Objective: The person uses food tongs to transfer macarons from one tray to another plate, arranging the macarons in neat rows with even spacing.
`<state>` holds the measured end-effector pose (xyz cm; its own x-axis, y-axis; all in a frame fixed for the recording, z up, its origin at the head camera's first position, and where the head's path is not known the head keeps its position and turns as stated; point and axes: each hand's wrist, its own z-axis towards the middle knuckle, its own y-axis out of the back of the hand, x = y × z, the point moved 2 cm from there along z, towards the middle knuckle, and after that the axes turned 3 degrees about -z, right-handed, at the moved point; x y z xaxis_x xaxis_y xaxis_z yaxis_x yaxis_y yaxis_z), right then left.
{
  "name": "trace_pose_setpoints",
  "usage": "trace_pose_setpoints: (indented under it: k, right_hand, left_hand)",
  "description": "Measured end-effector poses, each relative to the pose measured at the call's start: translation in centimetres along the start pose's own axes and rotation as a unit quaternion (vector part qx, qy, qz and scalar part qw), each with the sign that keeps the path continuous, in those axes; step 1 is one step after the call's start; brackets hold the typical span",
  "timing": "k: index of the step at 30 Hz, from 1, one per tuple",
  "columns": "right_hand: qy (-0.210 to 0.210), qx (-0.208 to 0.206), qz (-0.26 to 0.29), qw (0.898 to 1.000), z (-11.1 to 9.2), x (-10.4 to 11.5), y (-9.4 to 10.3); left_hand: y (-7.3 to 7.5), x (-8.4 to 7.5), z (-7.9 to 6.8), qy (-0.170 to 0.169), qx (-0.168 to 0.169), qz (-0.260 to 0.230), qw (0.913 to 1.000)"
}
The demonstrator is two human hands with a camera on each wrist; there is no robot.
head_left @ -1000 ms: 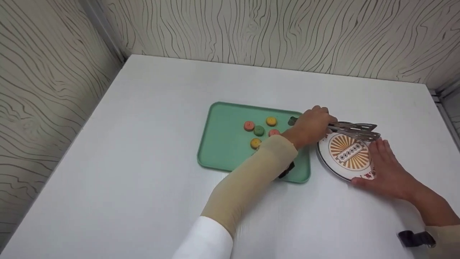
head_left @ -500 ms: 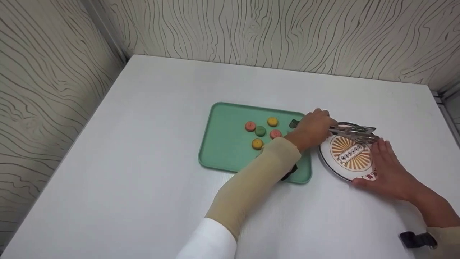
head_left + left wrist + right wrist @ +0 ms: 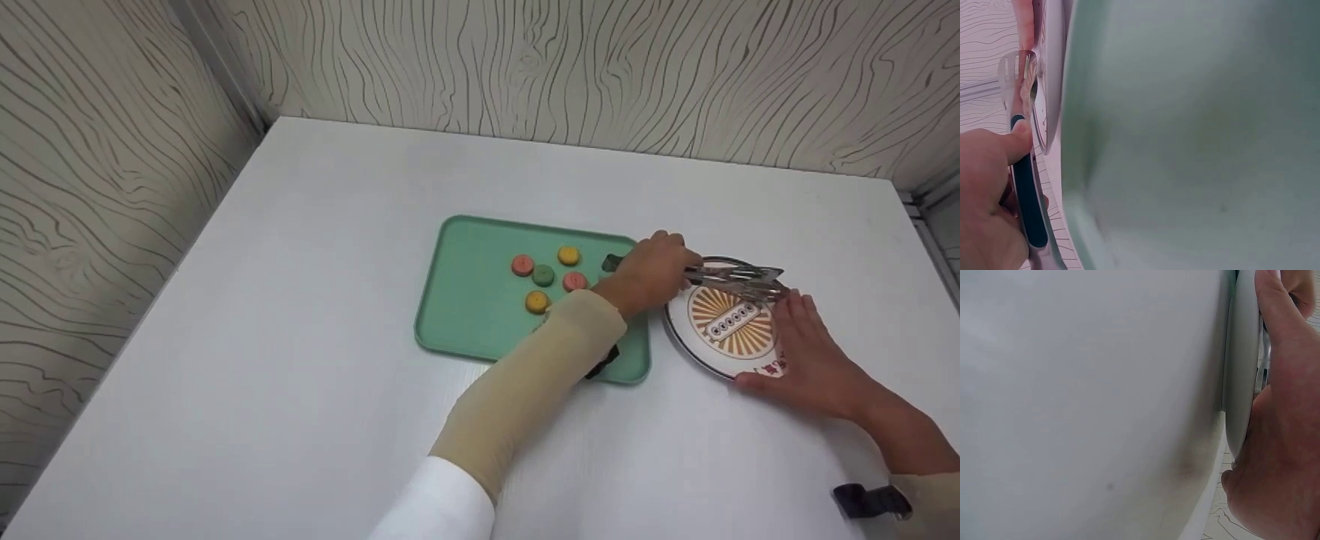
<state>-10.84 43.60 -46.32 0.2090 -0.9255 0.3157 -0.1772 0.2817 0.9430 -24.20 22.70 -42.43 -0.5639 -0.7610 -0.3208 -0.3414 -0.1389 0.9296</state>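
Note:
My left hand (image 3: 651, 271) reaches over the right end of a green tray (image 3: 465, 315) and grips metal food tongs (image 3: 735, 276) by their dark-padded handle (image 3: 1028, 202). The slotted tips of the tongs lie over the far right part of a round white plate (image 3: 694, 341) with an orange sunburst print. Whether anything sits between the tips cannot be seen. My right hand (image 3: 817, 364) rests against the plate's right rim, thumb at the near edge and straight fingers along the far right side. On the tray lie several small macaron-like rounds, among them a green one (image 3: 543, 275).
A yellow round (image 3: 568, 256) and a pink round (image 3: 523, 265) lie near the tray's middle, with others partly hidden by my left sleeve (image 3: 525, 375). The white table (image 3: 300, 337) meets patterned walls (image 3: 525, 67) at the back and left.
The tong tips have shifted slightly down and left over the plate. The head view has moved a little. Both hands keep their holds, and the rounds lie as before.

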Motion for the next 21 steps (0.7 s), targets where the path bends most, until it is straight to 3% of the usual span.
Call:
trace_pose_setpoints:
  k: [21]
  right_hand:
    - [-0.004,-0.001,0.005,1.0,-0.01,-0.02,-0.12]
  left_hand:
    - [-0.25,0.22,0.18,0.011,0.014,-0.019,0.9997]
